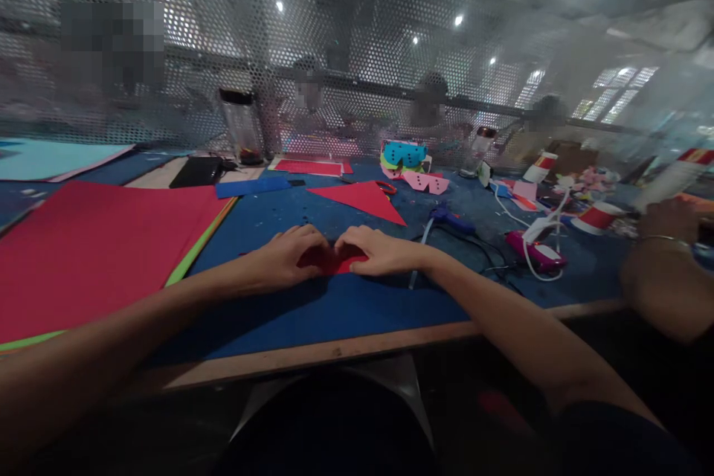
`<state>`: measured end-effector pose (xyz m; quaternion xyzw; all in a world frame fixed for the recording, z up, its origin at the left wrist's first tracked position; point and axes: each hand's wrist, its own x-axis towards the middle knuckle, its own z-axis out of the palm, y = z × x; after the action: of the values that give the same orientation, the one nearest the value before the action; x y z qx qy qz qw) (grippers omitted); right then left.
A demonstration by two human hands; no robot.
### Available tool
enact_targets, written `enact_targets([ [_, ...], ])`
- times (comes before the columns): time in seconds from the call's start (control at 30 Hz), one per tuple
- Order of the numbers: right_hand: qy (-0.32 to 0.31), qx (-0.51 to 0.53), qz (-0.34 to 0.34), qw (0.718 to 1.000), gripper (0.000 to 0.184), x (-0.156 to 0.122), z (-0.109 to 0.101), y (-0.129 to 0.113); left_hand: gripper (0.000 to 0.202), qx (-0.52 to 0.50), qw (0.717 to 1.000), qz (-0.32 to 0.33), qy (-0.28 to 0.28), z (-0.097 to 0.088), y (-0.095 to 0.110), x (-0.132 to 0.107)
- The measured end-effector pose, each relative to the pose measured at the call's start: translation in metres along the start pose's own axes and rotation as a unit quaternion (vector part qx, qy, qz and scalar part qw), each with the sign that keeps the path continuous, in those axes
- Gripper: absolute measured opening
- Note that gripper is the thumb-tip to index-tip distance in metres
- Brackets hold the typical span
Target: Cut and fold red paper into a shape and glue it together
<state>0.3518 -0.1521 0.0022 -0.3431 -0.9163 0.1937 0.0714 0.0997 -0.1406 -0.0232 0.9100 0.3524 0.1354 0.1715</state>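
A small red paper piece [335,262] lies on the blue table mat [346,312] in front of me. My left hand [293,256] rests on its left part with fingers curled and pressed down on it. My right hand [375,251] presses its right part the same way, fingertips meeting the left hand's over the paper. Most of the piece is hidden under the two hands.
A large red sheet [94,253] over a green one lies at the left. A red paper triangle [362,201], scissors [384,187], a blue glue gun [449,219] with cables, paper masks [410,163] and glue bottles [596,216] lie beyond. Another person's arm [663,268] is at the right edge. A perforated screen [346,52] backs the table.
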Motion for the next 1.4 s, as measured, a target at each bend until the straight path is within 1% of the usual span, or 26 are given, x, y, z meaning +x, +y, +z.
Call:
enact_targets([
  [0.1,-0.007,0.02,-0.016,1.0,0.035,-0.001,-0.002,0.005,0.028,-0.022,0.999,0.012,-0.024,-0.007,0.0,-0.001],
  [0.23,-0.018,0.041,-0.04,0.998,0.044,-0.002,-0.005,0.012,0.032,-0.045,0.997,0.019,-0.059,-0.018,0.001,-0.002],
  [0.37,-0.031,0.066,-0.084,0.994,0.05,-0.003,-0.009,0.016,0.034,-0.058,0.994,0.026,-0.085,-0.024,-0.003,-0.003],
  [0.47,-0.034,0.079,-0.105,0.991,0.052,-0.004,-0.012,0.015,0.035,-0.057,0.994,0.033,-0.09,-0.026,-0.007,-0.004],
  [0.67,-0.026,0.089,-0.114,0.989,0.053,-0.004,-0.012,0.016,0.035,-0.075,0.991,0.052,-0.094,-0.028,-0.011,-0.005],
  [0.77,-0.007,0.131,-0.098,0.987,0.055,-0.003,-0.01,0.014,0.037,-0.077,0.991,0.062,-0.094,-0.027,-0.013,-0.005],
  [0.83,0.026,0.156,-0.074,0.985,0.05,-0.003,-0.008,0.011,0.036,-0.073,0.99,0.071,-0.093,-0.027,-0.013,-0.005],
  [0.9,0.061,0.145,-0.064,0.985,0.036,-0.003,-0.006,0.007,0.035,-0.067,0.991,0.07,-0.091,-0.026,-0.011,-0.005],
  [0.97,0.079,0.11,-0.075,0.988,0.023,-0.003,-0.004,0.004,0.034,-0.06,0.993,0.058,-0.087,-0.026,-0.008,-0.005],
  [1.03,0.086,0.085,-0.088,0.989,0.016,-0.001,-0.001,0.005,0.033,-0.059,0.994,0.054,-0.078,-0.025,-0.005,-0.005],
  [1.1,0.106,0.064,-0.087,0.989,0.013,0.001,0.002,0.008,0.027,-0.066,0.994,0.059,-0.066,-0.024,-0.001,-0.005],
  [1.2,0.142,0.016,-0.068,0.987,0.012,0.005,0.007,0.015,0.021,-0.079,0.994,0.058,-0.045,-0.022,0.004,-0.004],
  [1.3,0.154,-0.027,-0.046,0.987,0.013,0.006,0.012,0.02,0.018,-0.09,0.995,0.047,-0.024,-0.02,0.008,-0.004],
  [1.4,0.159,-0.047,-0.033,0.986,0.011,0.007,0.014,0.021,0.018,-0.1,0.994,0.041,-0.012,-0.018,0.009,-0.004],
])
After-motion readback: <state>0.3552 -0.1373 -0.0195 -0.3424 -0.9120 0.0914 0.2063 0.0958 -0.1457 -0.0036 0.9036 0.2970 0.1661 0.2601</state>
